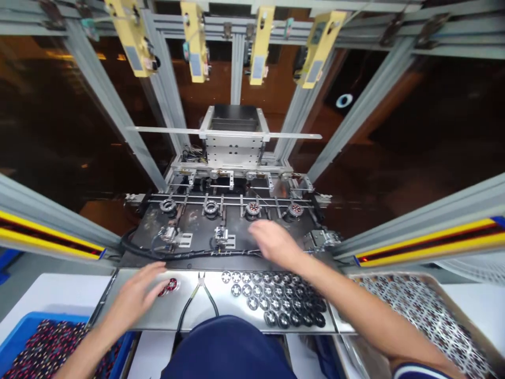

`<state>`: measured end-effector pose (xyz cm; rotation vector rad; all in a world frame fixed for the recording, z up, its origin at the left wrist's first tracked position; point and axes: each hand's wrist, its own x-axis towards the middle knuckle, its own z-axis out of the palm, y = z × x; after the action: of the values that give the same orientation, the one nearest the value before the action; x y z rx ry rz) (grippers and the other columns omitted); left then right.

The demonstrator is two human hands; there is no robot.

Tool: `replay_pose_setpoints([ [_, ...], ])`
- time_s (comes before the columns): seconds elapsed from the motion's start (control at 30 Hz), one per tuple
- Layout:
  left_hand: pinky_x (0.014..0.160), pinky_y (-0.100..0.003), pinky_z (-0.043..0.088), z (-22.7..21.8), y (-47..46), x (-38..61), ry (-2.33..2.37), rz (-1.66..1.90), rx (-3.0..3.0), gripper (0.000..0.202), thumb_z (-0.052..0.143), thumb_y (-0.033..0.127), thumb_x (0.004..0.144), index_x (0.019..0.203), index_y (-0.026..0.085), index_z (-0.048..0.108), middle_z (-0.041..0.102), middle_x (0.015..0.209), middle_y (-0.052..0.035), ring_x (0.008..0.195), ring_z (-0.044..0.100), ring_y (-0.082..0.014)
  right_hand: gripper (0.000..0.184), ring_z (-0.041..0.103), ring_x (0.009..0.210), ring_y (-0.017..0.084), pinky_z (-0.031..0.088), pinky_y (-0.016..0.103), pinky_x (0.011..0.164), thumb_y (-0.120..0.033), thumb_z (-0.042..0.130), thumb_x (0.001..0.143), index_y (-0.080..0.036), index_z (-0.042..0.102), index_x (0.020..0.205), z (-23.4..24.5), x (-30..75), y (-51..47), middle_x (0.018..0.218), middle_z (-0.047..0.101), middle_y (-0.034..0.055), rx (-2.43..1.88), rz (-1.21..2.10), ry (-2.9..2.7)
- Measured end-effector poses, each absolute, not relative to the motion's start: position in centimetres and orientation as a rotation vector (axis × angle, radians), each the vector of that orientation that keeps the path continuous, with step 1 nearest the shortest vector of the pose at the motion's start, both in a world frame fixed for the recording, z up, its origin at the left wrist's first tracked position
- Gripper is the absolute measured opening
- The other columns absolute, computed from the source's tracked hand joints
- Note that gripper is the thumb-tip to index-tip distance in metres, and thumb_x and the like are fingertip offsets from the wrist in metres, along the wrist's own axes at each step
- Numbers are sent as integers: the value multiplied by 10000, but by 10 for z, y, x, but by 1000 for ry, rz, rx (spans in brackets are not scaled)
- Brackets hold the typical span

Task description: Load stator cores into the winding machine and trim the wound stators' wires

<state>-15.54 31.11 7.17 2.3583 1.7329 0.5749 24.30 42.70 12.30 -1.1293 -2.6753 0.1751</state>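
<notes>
My left hand rests on the steel shelf with its fingers curled over red wound stators; whether it grips one is hidden. My right hand reaches forward over the black machine bed, blurred by motion, fingers loosely bent, close to the third of the winding stations. Two stations on the right carry red wound stators; the two on the left hold bare ones. A cluster of several unwound stator cores lies on the shelf under my right forearm.
Pliers with black handles lie on the shelf centre. A blue bin of wound stators sits at the lower left. A metal tray of bare cores stands at the right. Yellow fixtures hang overhead; aluminium frame posts flank the machine.
</notes>
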Motion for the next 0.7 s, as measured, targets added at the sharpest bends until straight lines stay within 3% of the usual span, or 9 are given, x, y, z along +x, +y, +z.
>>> replay_pose_setpoints([
  [0.1, 973, -443, 516, 135, 366, -110, 1483, 662, 2641, 277, 549, 386, 900, 1108, 230, 644, 720, 1119, -101, 1053, 668, -274, 268, 568, 1133, 305, 425, 504, 1027, -139, 467, 932, -55, 648, 1111, 137, 328, 475, 1181, 627, 225, -1504, 89, -2564],
  [0.2, 994, -428, 487, 168, 442, -46, 1308, 481, 2783, 297, 510, 375, 931, 1097, 172, 649, 700, 1136, -121, 1090, 636, -265, 233, 592, 1104, 252, 473, 472, 977, -254, 573, 930, -114, 635, 1105, 130, 379, 510, 1183, 626, 138, -1746, 82, -2535],
  [0.33, 1067, -479, 411, 149, 527, 33, 1180, 242, 2844, 351, 630, 265, 867, 1196, 145, 613, 575, 1335, -164, 1298, 477, -316, 302, 565, 1155, 244, 485, 476, 972, -327, 593, 927, -170, 593, 1185, 107, 402, 528, 1301, 560, 99, -1886, 96, -2527],
  [0.4, 1069, -530, 391, 130, 550, 61, 1130, 132, 2862, 359, 657, 255, 852, 1194, 159, 610, 527, 1388, -144, 1322, 445, -323, 324, 549, 1181, 256, 476, 491, 983, -325, 594, 926, -174, 579, 1212, 98, 405, 532, 1334, 538, 102, -1911, 105, -2525],
  [0.7, 978, -517, 473, 92, 573, 97, 1033, -125, 2901, 358, 597, 324, 906, 1233, 182, 571, 542, 1347, -110, 1184, 555, -271, 312, 576, 1133, 238, 505, 463, 948, -329, 585, 932, -179, 582, 1205, 79, 412, 541, 1300, 559, 98, -1937, 163, -2544],
])
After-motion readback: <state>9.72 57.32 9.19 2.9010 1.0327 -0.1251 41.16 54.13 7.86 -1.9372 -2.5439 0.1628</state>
